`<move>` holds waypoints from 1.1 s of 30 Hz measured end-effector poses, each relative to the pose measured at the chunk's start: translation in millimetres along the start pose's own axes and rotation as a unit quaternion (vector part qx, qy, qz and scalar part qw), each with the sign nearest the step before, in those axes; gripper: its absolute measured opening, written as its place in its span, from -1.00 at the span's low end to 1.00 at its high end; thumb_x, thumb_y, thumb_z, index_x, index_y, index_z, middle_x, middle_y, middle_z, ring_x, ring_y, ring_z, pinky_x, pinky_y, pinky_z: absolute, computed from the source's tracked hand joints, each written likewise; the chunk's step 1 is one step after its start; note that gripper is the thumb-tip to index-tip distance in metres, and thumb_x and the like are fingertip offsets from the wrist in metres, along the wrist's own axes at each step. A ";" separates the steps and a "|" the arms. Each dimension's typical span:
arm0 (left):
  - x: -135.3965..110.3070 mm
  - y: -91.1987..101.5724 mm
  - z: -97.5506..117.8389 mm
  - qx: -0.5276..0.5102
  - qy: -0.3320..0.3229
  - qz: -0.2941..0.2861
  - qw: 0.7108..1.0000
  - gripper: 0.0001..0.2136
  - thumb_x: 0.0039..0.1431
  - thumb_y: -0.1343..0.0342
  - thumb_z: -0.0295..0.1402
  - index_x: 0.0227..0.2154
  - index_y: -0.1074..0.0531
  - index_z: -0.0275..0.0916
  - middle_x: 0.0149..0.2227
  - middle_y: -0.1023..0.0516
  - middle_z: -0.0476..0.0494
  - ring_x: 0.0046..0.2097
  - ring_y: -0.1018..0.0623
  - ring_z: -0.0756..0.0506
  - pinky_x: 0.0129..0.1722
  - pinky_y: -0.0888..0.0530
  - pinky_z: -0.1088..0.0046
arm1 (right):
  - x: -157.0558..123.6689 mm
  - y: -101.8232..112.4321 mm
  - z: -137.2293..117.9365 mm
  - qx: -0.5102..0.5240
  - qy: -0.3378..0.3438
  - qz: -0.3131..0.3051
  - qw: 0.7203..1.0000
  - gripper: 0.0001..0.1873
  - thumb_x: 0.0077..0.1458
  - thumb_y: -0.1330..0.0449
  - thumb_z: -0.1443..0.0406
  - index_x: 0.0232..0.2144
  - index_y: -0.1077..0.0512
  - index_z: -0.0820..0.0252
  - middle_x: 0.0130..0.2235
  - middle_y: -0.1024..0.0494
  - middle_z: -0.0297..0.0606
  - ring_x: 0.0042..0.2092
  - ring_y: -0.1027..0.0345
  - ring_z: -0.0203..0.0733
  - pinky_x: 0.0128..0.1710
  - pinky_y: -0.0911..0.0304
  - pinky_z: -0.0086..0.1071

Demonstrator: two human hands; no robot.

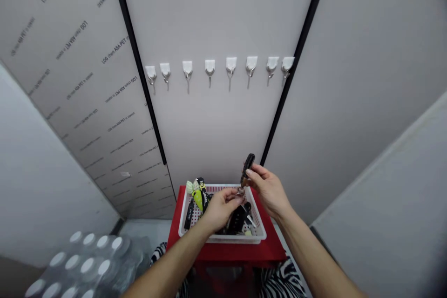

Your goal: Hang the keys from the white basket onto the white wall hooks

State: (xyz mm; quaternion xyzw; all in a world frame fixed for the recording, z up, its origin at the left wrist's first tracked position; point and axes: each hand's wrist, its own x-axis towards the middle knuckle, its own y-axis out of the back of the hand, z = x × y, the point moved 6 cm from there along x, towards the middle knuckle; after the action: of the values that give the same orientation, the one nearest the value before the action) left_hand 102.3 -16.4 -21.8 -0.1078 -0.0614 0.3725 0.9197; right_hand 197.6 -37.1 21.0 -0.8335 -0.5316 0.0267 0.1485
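Observation:
A keychain with a black strap loop (248, 165) and a metal ring (240, 191) is held above the basket's far right part. My right hand (269, 191) pinches the strap between thumb and fingers. Just below and to the left, my left hand (221, 207) has its thumb and fingers closed at the ring; what hangs under them is partly hidden. A white plastic basket (263, 233) lies beneath both hands. Inside it are a yellow-green item (198, 199), a black strap with white lettering (189, 214) and several dark items, partly covered by my left hand.
The basket stands on a red stool (275, 249). Several white adhesive hooks (210, 67) run in a row along the wall panel (216, 139). At the lower left are wrapped bottles with white caps (87, 265). Zebra-patterned fabric (284, 279) shows beside the stool.

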 end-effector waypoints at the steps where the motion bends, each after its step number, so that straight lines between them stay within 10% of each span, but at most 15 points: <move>1: 0.6 -1.6 1.1 0.001 0.010 0.005 1.000 -0.84 -0.23 -0.03 -0.40 -0.48 -0.33 -0.34 -0.47 -0.41 -0.06 -0.40 -0.36 0.04 -0.29 -0.24 0.50 | 1.8 -0.6 -4.7 0.005 0.005 0.000 1.000 -0.75 -0.29 -0.13 0.29 -0.42 -0.33 0.21 -0.64 -0.31 -0.43 -0.57 -0.14 -0.43 -0.56 -0.08 -0.50; 9: 20.7 -15.6 23.2 0.014 0.003 0.021 1.000 -0.81 -0.30 -0.09 -0.39 -0.51 -0.34 -0.34 -0.58 -0.38 0.01 -0.49 -0.33 0.07 -0.40 -0.24 0.55 | 25.1 5.2 -47.6 -0.014 0.073 0.022 0.997 -0.73 -0.34 -0.15 0.28 -0.43 -0.32 0.20 -0.53 -0.36 -0.40 -0.55 -0.17 -0.43 -0.56 -0.11 -0.48; 18: 92.1 -46.4 126.3 0.142 -0.156 0.060 0.976 -0.85 -0.21 0.02 -0.50 -0.48 -0.35 -0.35 -0.58 -0.38 -0.01 -0.53 -0.31 0.09 -0.46 -0.26 0.58 | 75.3 12.5 -161.3 -0.053 0.210 0.092 0.972 -0.70 -0.36 -0.12 0.24 -0.44 -0.31 0.21 -0.53 -0.34 -0.40 -0.58 -0.16 -0.46 -0.60 -0.07 -0.52; 23: 100.9 -52.7 146.3 0.166 -0.187 0.073 0.965 -0.85 -0.21 0.04 -0.55 -0.49 -0.34 -0.36 -0.59 -0.36 0.00 -0.55 -0.29 0.11 -0.49 -0.24 0.60 | 84.6 -2.4 -179.4 -0.084 0.208 0.067 0.972 -0.72 -0.36 -0.12 0.26 -0.46 -0.31 0.24 -0.55 -0.34 -0.40 -0.60 -0.14 -0.48 -0.62 -0.06 -0.52; 33: 44.4 42.6 159.0 0.171 -0.194 0.166 0.951 -0.86 -0.15 0.08 -0.39 -0.59 -0.32 -0.36 -0.60 -0.36 -0.01 -0.56 -0.27 0.10 -0.55 -0.21 0.62 | 85.2 -121.6 -137.5 -0.144 0.146 -0.098 0.974 -0.79 -0.34 -0.08 0.34 -0.50 -0.33 0.28 -0.61 -0.34 -0.42 -0.62 -0.13 -0.48 -0.63 -0.03 -0.53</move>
State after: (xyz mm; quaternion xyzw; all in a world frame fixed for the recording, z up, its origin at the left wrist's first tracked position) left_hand 74.7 68.7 123.3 0.1169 -0.1554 0.5390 0.8196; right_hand 155.5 56.5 195.5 -0.7846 -0.5820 -0.1865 0.1044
